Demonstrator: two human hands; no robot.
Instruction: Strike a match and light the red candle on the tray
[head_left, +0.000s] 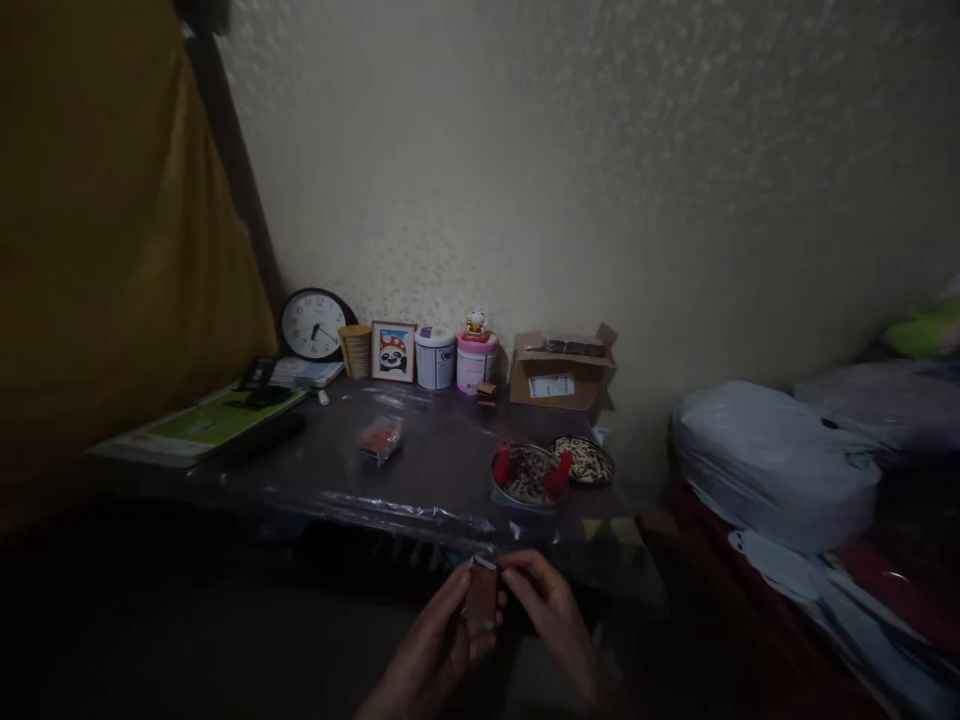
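Note:
Low in the middle, before the table's front edge, my left hand (439, 635) is closed around a small brown matchbox (482, 596), thumb along its left side. A pale strip shows at the box's top end. My right hand (551, 615) has its thumb and forefinger pinched at the box's upper right edge. Beyond the hands stands a round container (529, 478) holding small pieces and two red objects. Behind it lies a dark round dish (585, 462) of pale sticks with dark ends, looking like matchsticks. The dim light hides finer detail.
On the plastic-covered table (442, 440) lies a clear-wrapped reddish packet (380, 440). A clock (313, 325), picture frame (393, 352), white tub (435, 358), pink tub (475, 362) and cardboard box (559, 375) line the wall. A white bundle (772, 460) lies at right.

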